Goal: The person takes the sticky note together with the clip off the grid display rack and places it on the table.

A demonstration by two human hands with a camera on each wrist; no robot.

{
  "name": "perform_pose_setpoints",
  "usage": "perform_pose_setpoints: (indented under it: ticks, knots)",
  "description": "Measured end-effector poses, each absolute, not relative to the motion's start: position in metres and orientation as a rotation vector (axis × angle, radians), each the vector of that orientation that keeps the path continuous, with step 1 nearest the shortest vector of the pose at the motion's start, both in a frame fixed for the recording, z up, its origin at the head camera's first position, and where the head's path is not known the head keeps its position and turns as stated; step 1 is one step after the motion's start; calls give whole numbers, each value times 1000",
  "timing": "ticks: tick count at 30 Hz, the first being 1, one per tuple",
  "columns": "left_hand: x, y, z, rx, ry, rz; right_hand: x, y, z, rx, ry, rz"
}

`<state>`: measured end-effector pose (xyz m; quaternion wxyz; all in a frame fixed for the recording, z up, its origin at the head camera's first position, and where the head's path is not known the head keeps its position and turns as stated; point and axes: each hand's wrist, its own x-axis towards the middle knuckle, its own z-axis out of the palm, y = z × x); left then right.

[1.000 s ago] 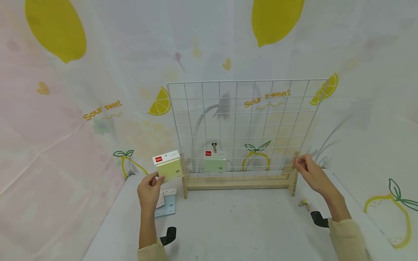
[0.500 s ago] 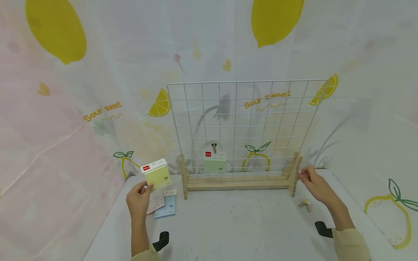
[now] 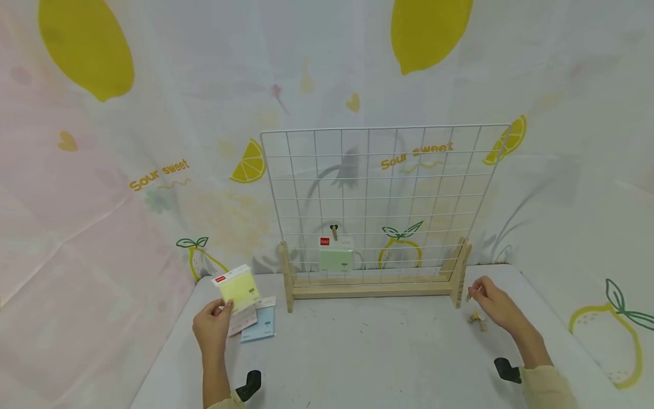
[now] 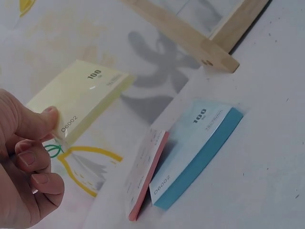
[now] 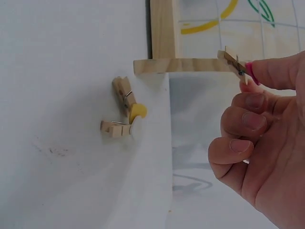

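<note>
Pinching the yellow pad [image 3: 241, 288], the left hand [image 3: 210, 326] has pink pad [image 4: 147, 176] and blue pad [image 3: 264, 324] unhung to its right; right hand [image 3: 495, 302] pinches a peg [image 5: 232, 64] near two spares [image 5: 125, 91]; only green pad [image 3: 335, 260], between both, hangs clipped.

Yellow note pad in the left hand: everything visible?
The yellow note pad is a flat rectangular block, apparently in clear plastic, with a white header bearing a red label; its front reads "100" and "D6002". In the head view, the left hand pinches it near its lower left corner, tilted in the air, apart from the pink pad and blue pad.
</note>
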<state>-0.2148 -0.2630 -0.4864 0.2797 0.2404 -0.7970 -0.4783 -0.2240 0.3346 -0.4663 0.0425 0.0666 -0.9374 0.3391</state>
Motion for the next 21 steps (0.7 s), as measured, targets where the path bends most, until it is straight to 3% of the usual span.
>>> perform_pose_setpoints:
  ticks: [21]
  knots:
    - [-207,-274,-507,903,-2141,-1486,-219,350,-490,124,-3030,1036]
